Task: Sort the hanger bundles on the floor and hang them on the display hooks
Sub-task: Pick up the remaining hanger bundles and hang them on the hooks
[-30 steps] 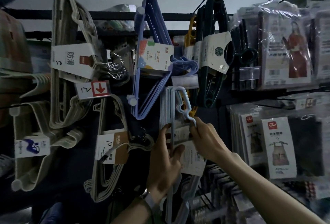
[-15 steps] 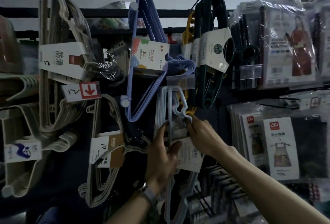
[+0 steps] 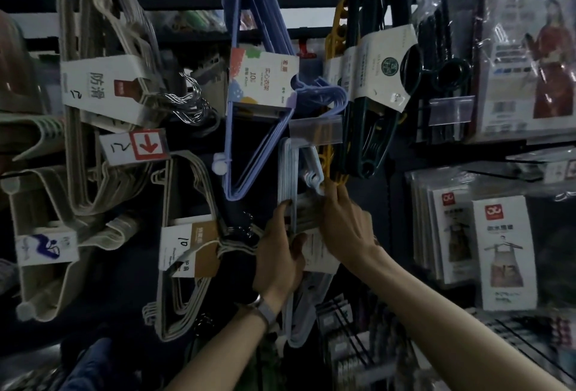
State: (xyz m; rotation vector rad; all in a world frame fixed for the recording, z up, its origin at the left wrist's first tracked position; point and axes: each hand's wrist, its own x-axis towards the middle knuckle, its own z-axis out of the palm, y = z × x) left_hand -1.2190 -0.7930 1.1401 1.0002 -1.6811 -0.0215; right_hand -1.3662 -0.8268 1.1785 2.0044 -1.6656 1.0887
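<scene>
At far left we see beige bundles [image 3: 87, 103] hung sideways, each cinched by a card sleeve so the thin, ridged frames stay stacked as 1 unit. A tag [image 3: 134, 147] with a red arrow sits beneath them. Next comes a purple bundle [image 3: 258, 141] of smooth plastic triangles, dangling from 1 corner. The left hand [image 3: 277, 259] wraps the long straight edge of the pale bundle [image 3: 288, 172], its fingers [image 3: 282, 213] curled behind and the thumb in front. We judge this grip carries the weight and keeps the stack upright. This bundle is up at the rack, just under a clear strip [image 3: 314, 128], between the purple bundle and the green bundle [image 3: 367, 128]. We cannot tell whether it hangs on a hook yet. The right hand [image 3: 346, 228] reaches to its top and pinches the glossy curled hook ends, probably to steer them on. Further right, the green bundle looks thick and rigid. Beyond it, apron packs [image 3: 498, 250] in crinkled clear film hang flat, facing out for shoppers.
</scene>
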